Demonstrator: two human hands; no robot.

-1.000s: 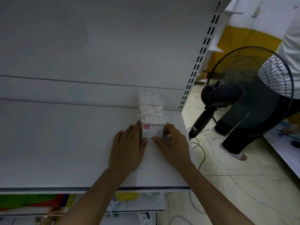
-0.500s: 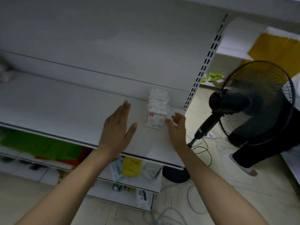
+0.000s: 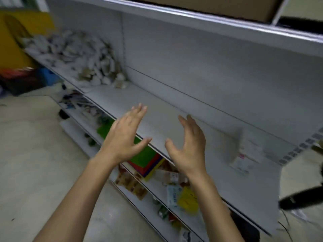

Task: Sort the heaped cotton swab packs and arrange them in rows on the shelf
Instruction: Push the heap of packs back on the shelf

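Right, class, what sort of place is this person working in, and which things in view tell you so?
Probably a small shop, or its stockroom. A long white shelf with a slotted upright; a heap of small white packs on it at the left; mixed packaged goods on the level below.

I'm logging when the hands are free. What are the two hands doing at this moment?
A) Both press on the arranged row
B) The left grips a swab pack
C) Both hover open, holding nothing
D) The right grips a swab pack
C: the left hand and the right hand hover over the shelf with fingers spread and nothing in them, apart from the arranged row of packs to their right.
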